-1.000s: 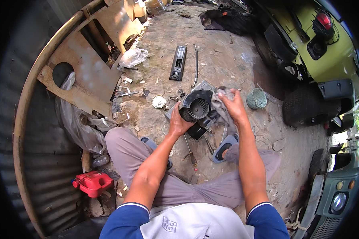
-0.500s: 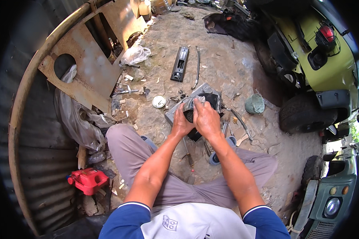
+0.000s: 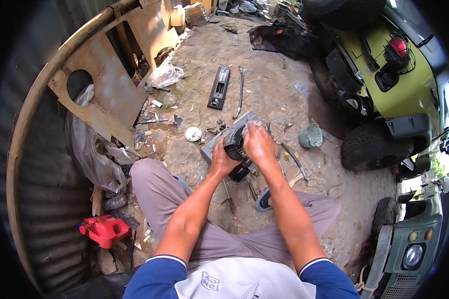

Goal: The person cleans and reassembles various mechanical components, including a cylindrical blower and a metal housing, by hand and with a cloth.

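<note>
In the head view, my left hand (image 3: 224,160) grips the side of a dark round blower housing (image 3: 233,150) on a grey metal casing (image 3: 210,150), between my bent legs. My right hand (image 3: 259,147) is closed on a crumpled grey rag (image 3: 250,124), pressed against the housing's upper right and hiding part of it. A screwdriver (image 3: 230,202) lies below the housing. A round tin (image 3: 193,134), a hose (image 3: 295,161) and a mesh cup (image 3: 311,136) are around it on the rough floor (image 3: 269,84).
Ahead lie a long black metal piece (image 3: 219,87) and another hose (image 3: 239,92). To the left are rusty panels (image 3: 100,74), plastic sheeting and a red jerrycan (image 3: 106,231). A yellow-green vehicle body (image 3: 404,94) with a tyre (image 3: 364,152) and a grey-green vehicle (image 3: 416,249) stand at right.
My right hand with the rag has moved left from beside the housing onto it. My left hand still grips the housing. The view has shifted slightly.
</note>
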The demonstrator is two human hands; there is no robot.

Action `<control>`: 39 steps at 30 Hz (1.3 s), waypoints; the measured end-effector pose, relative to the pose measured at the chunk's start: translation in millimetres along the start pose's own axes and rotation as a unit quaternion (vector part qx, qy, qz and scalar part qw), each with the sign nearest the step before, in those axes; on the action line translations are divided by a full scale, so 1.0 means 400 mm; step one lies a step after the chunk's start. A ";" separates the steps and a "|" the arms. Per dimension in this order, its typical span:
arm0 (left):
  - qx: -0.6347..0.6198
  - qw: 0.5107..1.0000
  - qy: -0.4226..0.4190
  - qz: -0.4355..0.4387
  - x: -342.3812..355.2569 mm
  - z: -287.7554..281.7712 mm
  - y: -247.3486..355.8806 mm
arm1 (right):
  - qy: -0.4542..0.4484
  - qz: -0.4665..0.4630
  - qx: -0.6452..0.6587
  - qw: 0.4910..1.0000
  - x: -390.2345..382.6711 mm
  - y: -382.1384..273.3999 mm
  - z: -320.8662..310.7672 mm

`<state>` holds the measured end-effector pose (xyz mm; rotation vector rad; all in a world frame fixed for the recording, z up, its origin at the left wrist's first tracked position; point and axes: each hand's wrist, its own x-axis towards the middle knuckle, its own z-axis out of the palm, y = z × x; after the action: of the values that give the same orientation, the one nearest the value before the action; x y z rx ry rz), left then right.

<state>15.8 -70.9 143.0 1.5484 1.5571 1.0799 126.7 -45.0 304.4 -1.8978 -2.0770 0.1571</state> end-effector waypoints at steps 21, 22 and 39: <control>-0.015 0.998 0.053 0.012 0.006 0.007 -0.012 | 0.017 0.020 0.080 0.996 -0.018 -0.007 -0.098; -0.009 0.999 0.046 0.020 0.000 0.008 -0.009 | 0.036 0.019 0.061 0.997 0.022 0.015 -0.116; 0.019 0.998 0.047 0.032 -0.006 0.025 0.003 | -0.151 0.080 -0.120 0.978 0.012 0.015 -0.071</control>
<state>25.4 -72.6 139.8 1.6025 1.6095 1.1807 140.9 -43.5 330.1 -2.3141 -2.2159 0.2576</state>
